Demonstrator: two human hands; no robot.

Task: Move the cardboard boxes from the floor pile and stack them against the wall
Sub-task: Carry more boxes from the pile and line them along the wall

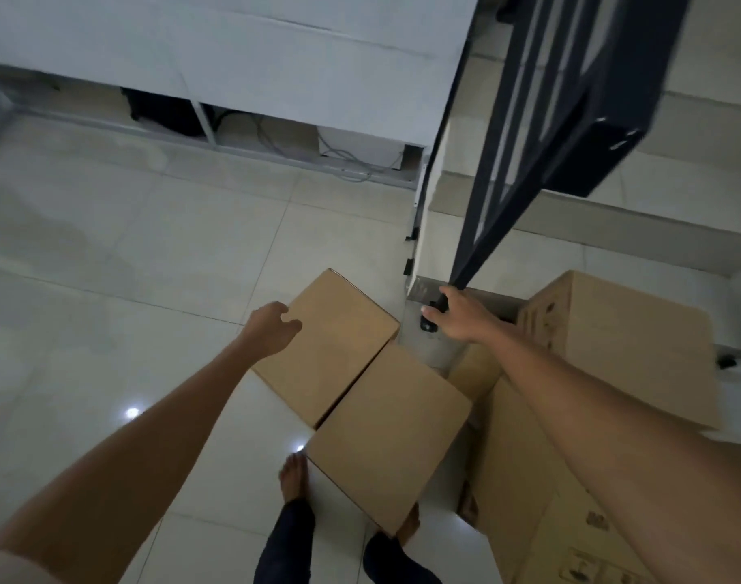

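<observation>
Left hand: the left hand (272,330) holds nothing; its fingers are loosely curled over the far left edge of the far small box (339,343). Whether it touches the cardboard cannot be told.
Right hand: the right hand (457,316) is wrapped round a dark object (438,306) at the foot of the railing (604,153). What that object is cannot be made out.
Small boxes: the far small box and the near small box (385,448) lie closed, side by side and touching, on the floor (150,267) by the base of the white pillar (440,238). A bare foot (295,478) stands beside the near one.
Larger boxes: a big box (613,343) and a printed box (524,457) stand to the right, close together by the steps.
Done so far: probably little. No box is lifted, and no tidy stack shows against any wall.
Left to do: apparently every box in view still needs carrying and stacking, likely starting with the far small box.
</observation>
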